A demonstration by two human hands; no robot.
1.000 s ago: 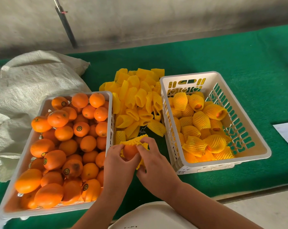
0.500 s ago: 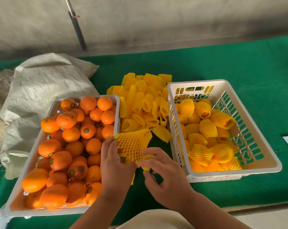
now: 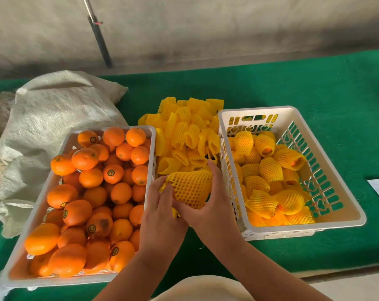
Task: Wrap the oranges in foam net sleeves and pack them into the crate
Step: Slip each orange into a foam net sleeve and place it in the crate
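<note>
Wrapping step in hand: left hand (image 3: 160, 211) and right hand (image 3: 214, 205) both gripped one foam net sleeve (image 3: 190, 187) around a hidden orange, between the trays; next, I judged, carry toward 3 o'clock into the crate (image 3: 345, 205).

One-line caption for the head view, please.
Both hands, left and right, hold a yellow foam sleeve between the crate of bare oranges and the crate of wrapped ones.

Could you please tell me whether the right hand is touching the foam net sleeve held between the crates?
Touching. The head view shows the right hand curled around the foam net sleeve, fingers wrapping its far side.
</note>
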